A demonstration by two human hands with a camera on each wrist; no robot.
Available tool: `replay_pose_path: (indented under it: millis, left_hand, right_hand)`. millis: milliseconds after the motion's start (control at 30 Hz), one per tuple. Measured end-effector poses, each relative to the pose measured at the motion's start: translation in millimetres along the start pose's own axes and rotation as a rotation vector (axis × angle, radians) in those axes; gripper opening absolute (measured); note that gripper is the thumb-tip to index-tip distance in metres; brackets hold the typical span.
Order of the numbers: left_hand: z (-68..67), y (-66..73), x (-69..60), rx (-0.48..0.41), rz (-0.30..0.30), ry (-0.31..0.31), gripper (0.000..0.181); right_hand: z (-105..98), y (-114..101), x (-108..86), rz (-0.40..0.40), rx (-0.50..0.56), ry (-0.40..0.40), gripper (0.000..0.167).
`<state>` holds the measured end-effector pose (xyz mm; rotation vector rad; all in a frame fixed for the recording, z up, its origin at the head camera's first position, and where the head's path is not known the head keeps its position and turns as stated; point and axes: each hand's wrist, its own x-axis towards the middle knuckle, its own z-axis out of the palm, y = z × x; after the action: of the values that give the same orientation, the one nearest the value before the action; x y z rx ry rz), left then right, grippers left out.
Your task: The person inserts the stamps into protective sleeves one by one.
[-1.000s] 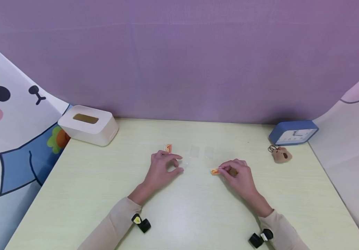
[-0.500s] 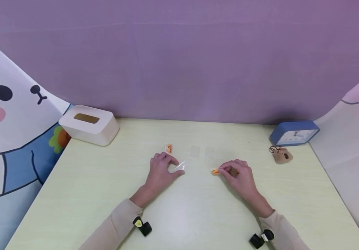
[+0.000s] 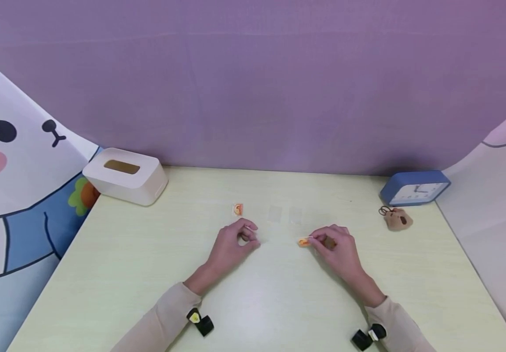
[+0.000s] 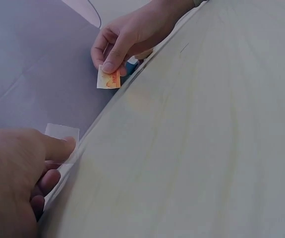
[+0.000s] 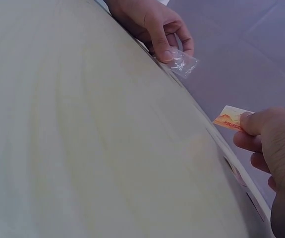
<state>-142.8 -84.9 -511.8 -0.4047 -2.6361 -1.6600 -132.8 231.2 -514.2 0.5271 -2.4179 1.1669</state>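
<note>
My left hand (image 3: 231, 247) pinches a small clear plastic bag (image 4: 62, 131) between thumb and fingers, just above the table. The bag is glossy in the right wrist view and hardly shows in the head view. To the right, my right hand (image 3: 338, 252) pinches a small orange and white card (image 3: 303, 242) at its edge. Printing on the card (image 5: 227, 119) is too small to read. A gap separates the two hands. Beyond my left hand lies another orange and white piece (image 3: 237, 209), with a clear margin at its side.
Two flat clear pieces (image 3: 275, 213) lie side by side past the hands. A white tissue box (image 3: 125, 178) stands at the back left. At the back right are a blue clock (image 3: 415, 187) and a brown animal-shaped keyring pouch (image 3: 398, 219). A purple cloth (image 3: 253, 98) hangs behind the table.
My left hand has drawn slightly nearer and its fingers have shifted on the clear bag, which glinted half a second ago and is faint now. The right hand has stayed still.
</note>
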Motion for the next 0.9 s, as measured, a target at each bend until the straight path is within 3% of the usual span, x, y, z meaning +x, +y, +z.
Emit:
replay_pose_path:
  millis: [167, 400, 633, 900]
  left_hand:
    - [1.3, 0.5, -0.9, -0.066, 0.021, 0.010, 0.025]
    - [4.4, 0.0, -1.7, -0.056, 0.061, 0.006, 0.006]
    - [6.2, 2.6, -3.8, -0.080, 0.115, -0.013, 0.006]
    - [7.3, 5.9, -6.3, -0.083, 0.116, -0.057, 0.007]
  right_hand:
    - [1, -1, -0.8, -0.003, 0.007, -0.006, 0.023]
    - [5, -7, -2.0, -0.020, 0.037, 0.001, 0.023]
    - [12, -13, -4.7, -0.022, 0.086, 0.026, 0.025]
    - [18, -24, -6.2, 0.012, 0.210, 0.067, 0.028]
